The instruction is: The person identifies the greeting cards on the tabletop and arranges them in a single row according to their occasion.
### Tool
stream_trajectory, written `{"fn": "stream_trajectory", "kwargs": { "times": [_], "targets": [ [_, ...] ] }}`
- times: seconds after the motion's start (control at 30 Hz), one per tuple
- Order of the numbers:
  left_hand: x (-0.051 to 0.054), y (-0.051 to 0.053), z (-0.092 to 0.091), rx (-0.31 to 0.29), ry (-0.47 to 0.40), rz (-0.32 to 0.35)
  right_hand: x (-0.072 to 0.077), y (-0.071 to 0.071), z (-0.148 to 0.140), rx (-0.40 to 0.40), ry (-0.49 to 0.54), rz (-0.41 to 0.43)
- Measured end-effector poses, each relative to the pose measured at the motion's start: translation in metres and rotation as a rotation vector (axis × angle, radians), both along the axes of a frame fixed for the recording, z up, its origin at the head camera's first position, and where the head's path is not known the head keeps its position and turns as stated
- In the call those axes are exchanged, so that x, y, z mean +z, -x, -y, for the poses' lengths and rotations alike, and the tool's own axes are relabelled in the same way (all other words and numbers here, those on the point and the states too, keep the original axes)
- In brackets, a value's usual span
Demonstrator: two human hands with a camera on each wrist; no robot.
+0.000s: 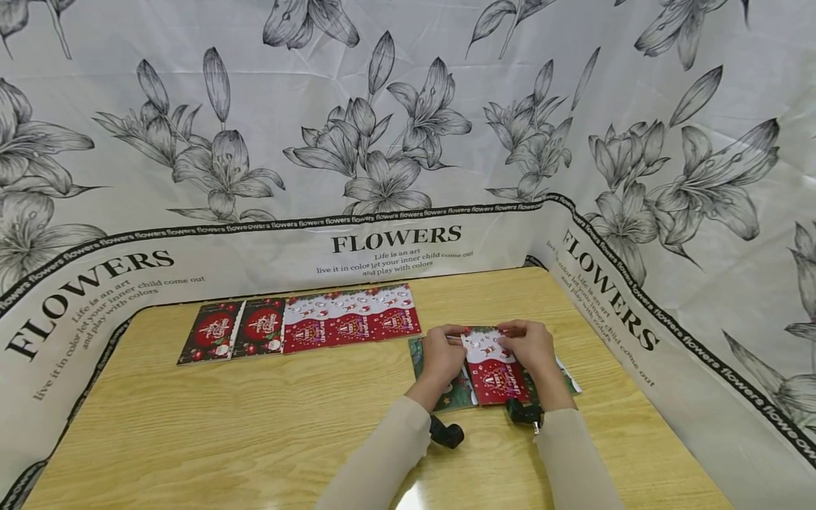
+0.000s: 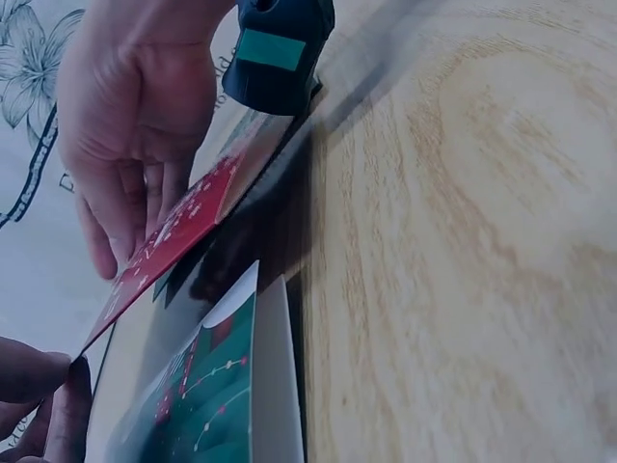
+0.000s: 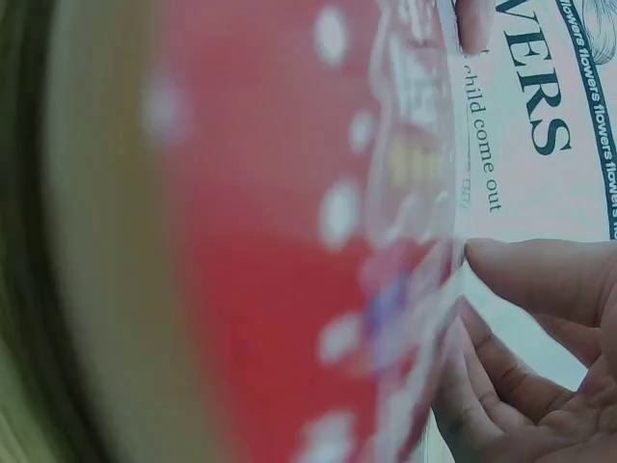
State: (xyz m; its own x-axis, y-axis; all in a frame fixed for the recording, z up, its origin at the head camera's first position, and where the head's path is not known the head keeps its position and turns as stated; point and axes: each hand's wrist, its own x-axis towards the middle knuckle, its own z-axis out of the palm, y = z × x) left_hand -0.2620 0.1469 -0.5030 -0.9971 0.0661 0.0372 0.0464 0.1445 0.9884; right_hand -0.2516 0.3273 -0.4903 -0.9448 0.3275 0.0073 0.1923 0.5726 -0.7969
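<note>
A red-and-white Christmas card is held between both hands at its far edge, tilted just above the table. My left hand pinches its left far corner; in the left wrist view, thumb and finger close on that edge. On the right far corner, my right hand grips the card too, its thumb and fingers pinching the edge in the right wrist view. Beneath and to the left lies a green card. Another green card is partly hidden under the right hand.
At the back left of the wooden table, a row holds two dark Christmas cards and several red-and-white cards. Flower-printed curtains enclose the table's back and sides. Each wrist carries a black camera.
</note>
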Motion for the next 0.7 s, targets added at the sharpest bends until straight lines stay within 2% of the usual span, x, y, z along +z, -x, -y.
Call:
{"fn": "stream_trajectory", "kwargs": {
  "times": [0.2,0.47,0.7],
  "targets": [
    [-0.0008,0.0033,0.0031,-0.008,-0.015,-0.029,0.0024,0.0006,-0.0003,-0.003,0.140,0.033],
    [-0.0014,0.0025,0.0069,-0.018,-0.051,0.019,0.0043,0.0031,-0.0015,-0.026,0.265,0.021],
    [-0.0022,-0.0025,0.0080,-0.028,-0.071,0.004,0.0075,0.0048,0.0022,-0.089,0.378,0.000]
  ]
}}
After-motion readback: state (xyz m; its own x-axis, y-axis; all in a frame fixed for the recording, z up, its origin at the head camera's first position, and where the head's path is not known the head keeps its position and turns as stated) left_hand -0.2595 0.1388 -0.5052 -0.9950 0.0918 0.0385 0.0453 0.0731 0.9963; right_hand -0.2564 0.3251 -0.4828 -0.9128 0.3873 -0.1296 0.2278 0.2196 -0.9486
